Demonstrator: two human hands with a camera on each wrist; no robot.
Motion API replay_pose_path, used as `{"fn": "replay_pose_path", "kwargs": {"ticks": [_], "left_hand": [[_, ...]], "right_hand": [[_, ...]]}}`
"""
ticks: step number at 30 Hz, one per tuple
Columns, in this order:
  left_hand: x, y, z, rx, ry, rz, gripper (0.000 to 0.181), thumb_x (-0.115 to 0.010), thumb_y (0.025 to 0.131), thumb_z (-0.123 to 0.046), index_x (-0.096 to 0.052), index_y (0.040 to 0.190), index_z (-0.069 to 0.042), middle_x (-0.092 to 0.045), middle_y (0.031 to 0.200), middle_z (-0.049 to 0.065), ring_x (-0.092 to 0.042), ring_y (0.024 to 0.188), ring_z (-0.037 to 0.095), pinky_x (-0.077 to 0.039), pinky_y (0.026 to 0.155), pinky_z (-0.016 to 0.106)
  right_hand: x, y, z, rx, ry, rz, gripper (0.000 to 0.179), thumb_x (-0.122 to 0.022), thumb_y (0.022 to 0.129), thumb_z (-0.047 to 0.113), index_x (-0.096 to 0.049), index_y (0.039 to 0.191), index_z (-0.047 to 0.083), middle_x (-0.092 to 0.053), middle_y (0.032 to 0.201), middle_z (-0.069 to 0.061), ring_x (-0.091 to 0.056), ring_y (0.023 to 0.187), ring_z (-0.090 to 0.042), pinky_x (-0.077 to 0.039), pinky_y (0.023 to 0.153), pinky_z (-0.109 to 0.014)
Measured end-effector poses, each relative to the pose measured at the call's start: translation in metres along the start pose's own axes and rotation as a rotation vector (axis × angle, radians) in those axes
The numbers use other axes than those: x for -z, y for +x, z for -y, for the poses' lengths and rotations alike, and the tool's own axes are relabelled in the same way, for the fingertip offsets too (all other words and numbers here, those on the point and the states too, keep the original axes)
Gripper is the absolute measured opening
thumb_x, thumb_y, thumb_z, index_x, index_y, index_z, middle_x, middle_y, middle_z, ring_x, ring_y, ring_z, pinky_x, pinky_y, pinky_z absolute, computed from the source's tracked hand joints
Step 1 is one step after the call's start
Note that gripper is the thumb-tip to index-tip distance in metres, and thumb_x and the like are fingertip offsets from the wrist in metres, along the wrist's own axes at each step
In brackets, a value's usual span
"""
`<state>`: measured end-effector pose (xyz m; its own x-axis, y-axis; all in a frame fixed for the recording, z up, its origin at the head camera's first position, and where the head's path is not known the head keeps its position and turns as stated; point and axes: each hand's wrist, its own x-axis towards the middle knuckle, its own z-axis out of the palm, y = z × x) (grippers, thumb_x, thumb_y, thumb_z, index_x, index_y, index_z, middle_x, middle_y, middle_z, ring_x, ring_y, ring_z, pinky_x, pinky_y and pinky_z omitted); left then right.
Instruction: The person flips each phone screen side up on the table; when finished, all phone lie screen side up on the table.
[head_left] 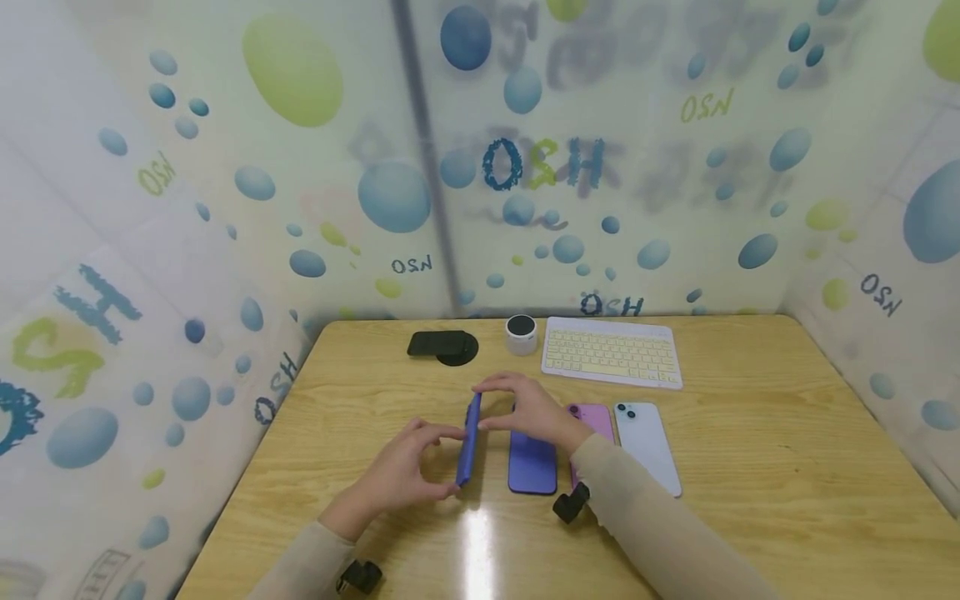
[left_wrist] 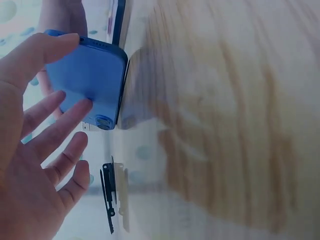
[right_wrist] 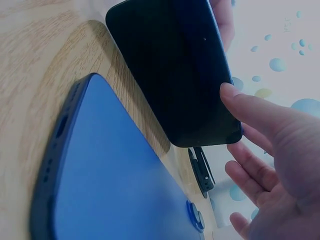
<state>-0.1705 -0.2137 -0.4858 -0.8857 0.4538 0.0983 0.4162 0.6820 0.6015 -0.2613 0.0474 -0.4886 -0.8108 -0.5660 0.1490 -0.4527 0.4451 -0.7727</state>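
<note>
Between both hands a blue smartphone (head_left: 469, 442) stands tilted up on its long edge. Its blue back (left_wrist: 92, 75) with the camera lens faces the left hand, and its dark screen (right_wrist: 165, 70) faces the right. My left hand (head_left: 401, 467) grips the near end, thumb on the bottom edge and fingertips against the back. With thumb and fingers, my right hand (head_left: 534, 410) pinches the far end. A second blue smartphone (head_left: 532, 465) lies back up just right of it, partly under the right hand in the head view.
Beside it lie a pink smartphone (head_left: 597, 418), partly covered by the right forearm, and a pale blue smartphone (head_left: 651, 450). Farther back are a black folding stand with a round base (head_left: 442, 343), a small white speaker (head_left: 521, 337) and a white keyboard (head_left: 611, 354). Printed curtains surround the wooden table (head_left: 787, 467).
</note>
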Motion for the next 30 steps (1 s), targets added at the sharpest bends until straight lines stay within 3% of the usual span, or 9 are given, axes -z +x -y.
{"fn": "replay_pose_path", "kwargs": {"ticks": [4, 12, 15, 18, 22, 30], "left_hand": [[0.001, -0.002, 0.000, -0.049, -0.008, -0.026, 0.073, -0.093, 0.073, -0.033, -0.061, 0.139, -0.033, -0.062, 0.134, -0.022, -0.056, 0.111, 0.019, -0.051, 0.090, 0.043], [0.013, -0.004, -0.002, -0.182, 0.047, -0.099, 0.070, -0.095, 0.070, -0.025, -0.066, 0.135, -0.025, -0.070, 0.130, -0.013, -0.062, 0.106, 0.025, -0.054, 0.092, 0.046], [0.017, -0.005, -0.001, -0.233, 0.068, -0.112, 0.068, -0.095, 0.070, -0.024, -0.068, 0.133, -0.022, -0.070, 0.131, -0.010, -0.062, 0.109, 0.024, -0.055, 0.093, 0.043], [0.022, -0.005, 0.000, -0.273, 0.096, -0.118, 0.065, -0.094, 0.073, -0.026, -0.069, 0.132, -0.020, -0.069, 0.136, -0.006, -0.062, 0.117, 0.022, -0.052, 0.101, 0.049], [0.025, -0.004, 0.001, -0.301, 0.167, -0.118, 0.061, -0.092, 0.075, -0.032, -0.071, 0.131, -0.020, -0.064, 0.143, -0.003, -0.059, 0.122, 0.018, -0.049, 0.106, 0.054], [0.027, -0.005, 0.000, -0.333, 0.228, -0.149, 0.062, -0.095, 0.070, -0.033, -0.073, 0.126, -0.017, -0.066, 0.142, -0.003, -0.058, 0.113, 0.014, -0.053, 0.098, 0.045]], "right_hand": [[-0.002, 0.002, 0.002, 0.018, 0.007, 0.000, 0.059, -0.088, 0.083, 0.038, -0.069, 0.136, 0.020, -0.061, 0.145, -0.006, -0.053, 0.138, -0.029, -0.041, 0.116, -0.052], [-0.010, 0.009, 0.008, 0.039, -0.030, -0.018, 0.059, -0.087, 0.083, 0.036, -0.069, 0.137, 0.019, -0.062, 0.143, -0.008, -0.055, 0.136, -0.029, -0.043, 0.114, -0.050], [-0.012, 0.011, 0.010, 0.052, -0.034, -0.026, 0.058, -0.087, 0.083, 0.036, -0.069, 0.136, 0.019, -0.062, 0.142, -0.008, -0.056, 0.135, -0.029, -0.043, 0.114, -0.050], [-0.015, 0.014, 0.011, 0.057, -0.025, -0.028, 0.057, -0.086, 0.085, 0.036, -0.068, 0.136, 0.019, -0.063, 0.142, -0.007, -0.055, 0.136, -0.028, -0.042, 0.115, -0.049], [-0.017, 0.016, 0.011, 0.065, -0.007, -0.036, 0.056, -0.085, 0.086, 0.035, -0.068, 0.136, 0.017, -0.063, 0.140, -0.006, -0.055, 0.135, -0.028, -0.042, 0.115, -0.050], [-0.021, 0.019, 0.009, 0.070, 0.017, -0.039, 0.059, -0.088, 0.084, 0.027, -0.066, 0.137, 0.012, -0.066, 0.138, -0.006, -0.058, 0.132, -0.027, -0.043, 0.114, -0.050]]}}
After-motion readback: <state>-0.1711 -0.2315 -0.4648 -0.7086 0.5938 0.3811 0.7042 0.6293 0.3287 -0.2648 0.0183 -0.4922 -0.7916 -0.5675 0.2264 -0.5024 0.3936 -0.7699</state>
